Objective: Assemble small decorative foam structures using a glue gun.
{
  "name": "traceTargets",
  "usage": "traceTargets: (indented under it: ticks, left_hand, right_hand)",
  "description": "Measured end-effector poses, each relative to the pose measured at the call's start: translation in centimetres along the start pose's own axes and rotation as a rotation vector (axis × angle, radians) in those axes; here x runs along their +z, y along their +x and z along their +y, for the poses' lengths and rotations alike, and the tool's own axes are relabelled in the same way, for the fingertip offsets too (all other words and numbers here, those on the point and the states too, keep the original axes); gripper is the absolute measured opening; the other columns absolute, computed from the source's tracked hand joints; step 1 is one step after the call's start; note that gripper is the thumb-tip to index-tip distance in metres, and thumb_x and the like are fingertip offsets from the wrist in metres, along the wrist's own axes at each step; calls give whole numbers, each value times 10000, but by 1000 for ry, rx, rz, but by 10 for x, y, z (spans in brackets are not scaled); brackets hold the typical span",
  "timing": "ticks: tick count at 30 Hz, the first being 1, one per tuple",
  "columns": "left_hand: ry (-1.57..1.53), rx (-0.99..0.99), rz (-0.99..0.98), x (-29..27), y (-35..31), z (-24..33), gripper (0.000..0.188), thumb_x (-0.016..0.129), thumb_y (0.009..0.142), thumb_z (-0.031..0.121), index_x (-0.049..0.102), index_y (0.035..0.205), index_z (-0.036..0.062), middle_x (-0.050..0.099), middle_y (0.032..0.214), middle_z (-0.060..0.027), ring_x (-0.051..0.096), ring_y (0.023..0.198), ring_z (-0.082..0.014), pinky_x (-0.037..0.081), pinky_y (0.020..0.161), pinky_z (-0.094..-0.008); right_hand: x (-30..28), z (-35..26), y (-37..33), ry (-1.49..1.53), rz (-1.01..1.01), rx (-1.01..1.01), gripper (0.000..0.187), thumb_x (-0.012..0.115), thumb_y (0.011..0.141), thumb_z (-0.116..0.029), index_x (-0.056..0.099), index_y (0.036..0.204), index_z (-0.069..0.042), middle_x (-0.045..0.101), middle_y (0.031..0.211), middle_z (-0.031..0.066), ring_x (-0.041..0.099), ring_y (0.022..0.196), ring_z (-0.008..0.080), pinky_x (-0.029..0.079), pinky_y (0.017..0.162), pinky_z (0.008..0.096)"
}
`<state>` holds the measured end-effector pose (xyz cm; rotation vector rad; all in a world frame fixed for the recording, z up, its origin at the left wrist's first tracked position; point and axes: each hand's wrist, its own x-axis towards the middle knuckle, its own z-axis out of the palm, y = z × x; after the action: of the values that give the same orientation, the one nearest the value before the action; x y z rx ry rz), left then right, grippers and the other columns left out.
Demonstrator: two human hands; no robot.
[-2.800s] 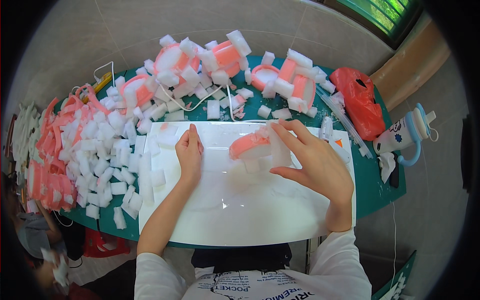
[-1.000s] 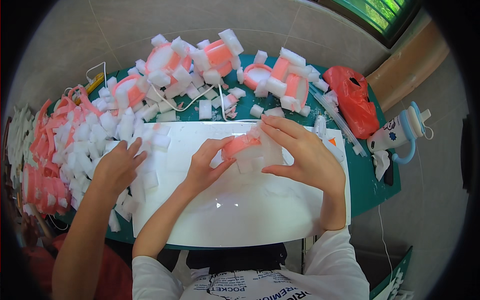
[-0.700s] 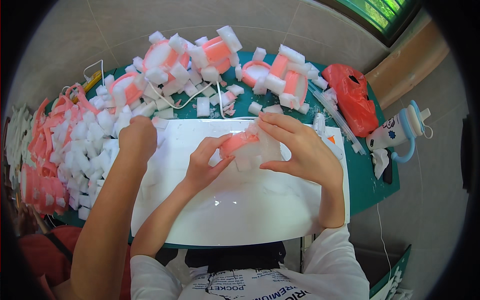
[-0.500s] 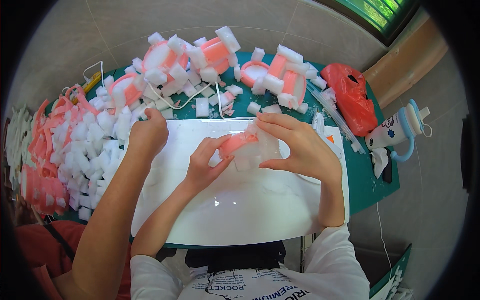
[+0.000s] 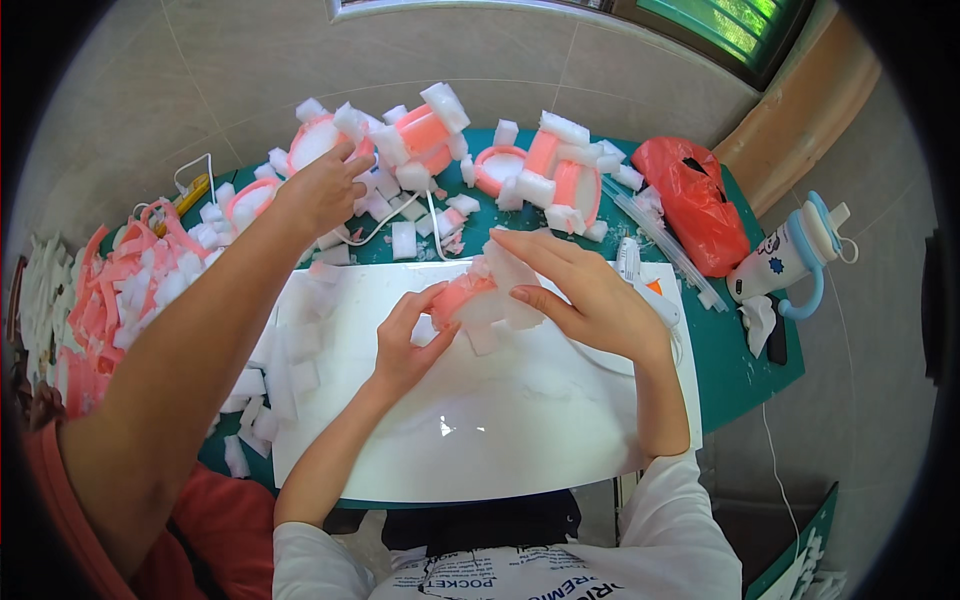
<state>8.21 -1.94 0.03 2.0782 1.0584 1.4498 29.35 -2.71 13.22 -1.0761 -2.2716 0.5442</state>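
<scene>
Over the white board (image 5: 500, 420), my left hand (image 5: 410, 340) grips a pink foam ring (image 5: 462, 296) between thumb and fingers. White foam blocks are attached to the ring, one of them (image 5: 482, 338) on its near side. My right hand (image 5: 590, 290) holds a translucent white foam piece (image 5: 512, 280) against the ring's right side, thumb across it and fingers along its top. The contact between piece and ring is partly hidden. At the left, another person's hand (image 5: 325, 190) reaches over to a similar pink ring assembly (image 5: 315, 145).
Several pink-and-white foam assemblies (image 5: 575, 175) line the far side of the green table (image 5: 750, 370). White blocks and pink strips (image 5: 150, 240) heap at left. At right lie a white glue-gun-like tool (image 5: 630, 262), clear sticks (image 5: 670, 250), a red plastic bag (image 5: 690, 200) and a drink bottle (image 5: 785, 255).
The other person's hand has moved away to the far assemblies. White blocks now lie, blurred, along the board's left edge. My right thumb has risen onto the foam piece, which is more tilted.
</scene>
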Motion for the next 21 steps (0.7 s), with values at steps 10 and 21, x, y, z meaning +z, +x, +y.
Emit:
traceTargets:
  ticks: [10, 21]
  left_hand:
    - [22, 56, -19, -1, -2, -1, 465, 709, 688, 37, 537, 1120, 45, 569, 827, -94, 555, 731, -204, 466, 648, -276]
    - [33, 94, 23, 3, -3, 2, 449, 704, 682, 19, 541, 1099, 47, 571, 843, -100, 554, 730, -210, 464, 634, -275]
  right_hand:
    - [11, 4, 1, -149, 36, -73, 341, 604, 799, -113, 551, 1123, -19, 532, 1188, 124, 542, 1019, 302, 439, 856, 342]
    - [11, 4, 0, -94, 18, -52, 327, 620, 784, -110, 562, 1085, 5, 538, 1167, 127, 545, 1001, 307, 443, 843, 344]
